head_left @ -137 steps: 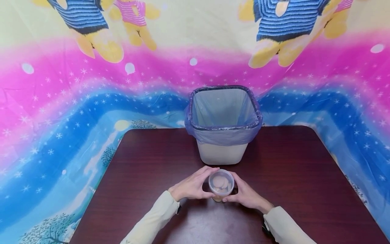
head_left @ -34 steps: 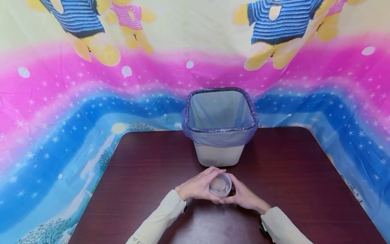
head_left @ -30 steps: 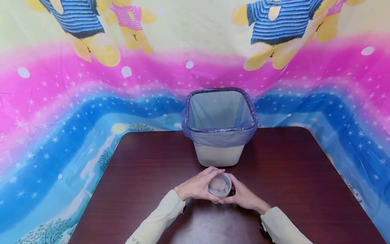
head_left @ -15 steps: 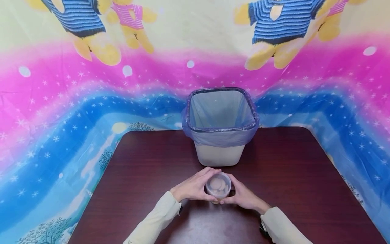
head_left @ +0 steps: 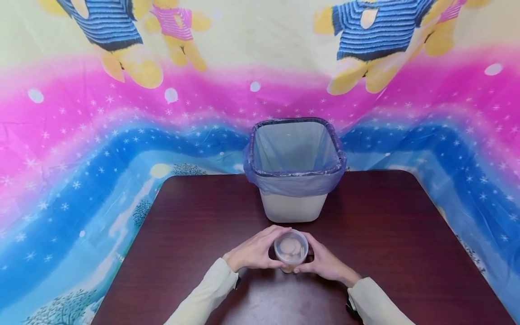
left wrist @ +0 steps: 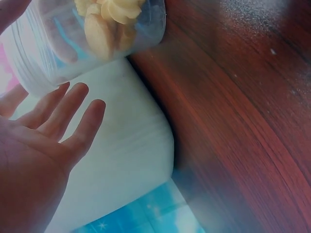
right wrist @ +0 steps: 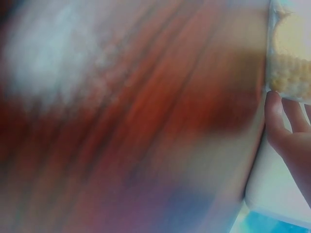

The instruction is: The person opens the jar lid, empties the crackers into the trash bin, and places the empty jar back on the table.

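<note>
In the head view, a clear plastic jar (head_left: 291,247) of cookies stands between my hands near the middle of the table, its round lid upward. My left hand (head_left: 255,249) grips the lid from the left, fingers round the far side and thumb at the near side. From the right, my right hand (head_left: 327,262) holds the jar, its thumb at the near side. Through the wall of the jar (left wrist: 146,29), the left wrist view shows pale round and piped cookies (left wrist: 120,9). The right wrist view catches only the fingers (right wrist: 275,114) beside the jar (right wrist: 290,73).
A white bin (head_left: 294,208) with a bluish liner (head_left: 300,186) folded over its rim stands right behind the jar. The dark red wooden table (head_left: 195,216) has rounded back corners. Patterned cloth (head_left: 122,149) hangs around the table's back and sides.
My left hand has turned back on the lid, and its thumb has drawn left from the right thumb. The jar has shifted slightly left. My right hand keeps its hold.
</note>
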Demonstrator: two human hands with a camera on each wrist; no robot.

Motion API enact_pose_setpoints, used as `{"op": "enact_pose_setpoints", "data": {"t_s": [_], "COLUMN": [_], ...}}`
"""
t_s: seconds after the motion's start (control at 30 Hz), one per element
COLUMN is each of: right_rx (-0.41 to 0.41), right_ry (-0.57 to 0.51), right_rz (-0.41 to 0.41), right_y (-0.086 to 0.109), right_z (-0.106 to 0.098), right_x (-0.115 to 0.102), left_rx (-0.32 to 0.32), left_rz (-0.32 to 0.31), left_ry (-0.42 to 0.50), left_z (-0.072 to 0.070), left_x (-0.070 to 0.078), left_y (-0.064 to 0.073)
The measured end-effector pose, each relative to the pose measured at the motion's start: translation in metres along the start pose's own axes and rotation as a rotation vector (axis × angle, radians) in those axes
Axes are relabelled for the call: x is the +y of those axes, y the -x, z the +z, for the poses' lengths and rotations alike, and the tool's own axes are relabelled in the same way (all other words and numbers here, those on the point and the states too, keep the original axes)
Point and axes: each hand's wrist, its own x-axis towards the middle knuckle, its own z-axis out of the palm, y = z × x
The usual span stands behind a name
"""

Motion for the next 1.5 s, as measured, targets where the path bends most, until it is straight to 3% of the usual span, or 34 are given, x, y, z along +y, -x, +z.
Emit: {"op": "enact_pose_setpoints", "data": {"t_s": [0.37,0.6,1.03,1.5], "right_rx": [0.008,0.023,0.015,0.012], "right_ry": [-0.004,0.033,0.029,0.023], "right_rz": [-0.016,-0.023,-0.028,-0.027], "right_y": [0.000,0.000,0.000,0.000], "right_z": [0.002,0.001,0.001,0.001], "right_x": [0.001,0.000,0.001,0.001], "left_rx": [0.025,0.010,0.039,0.031], "left_rz": [-0.008,-0.076,-0.067,-0.070], "left_ry": [0.056,0.111,0.074,0.075], "left_z": [0.000,-0.003,-0.007,-0.006], "left_x": [-0.002,-0.004,-0.003,-0.006], "left_y": [0.006,0.011,0.011,0.007]}}
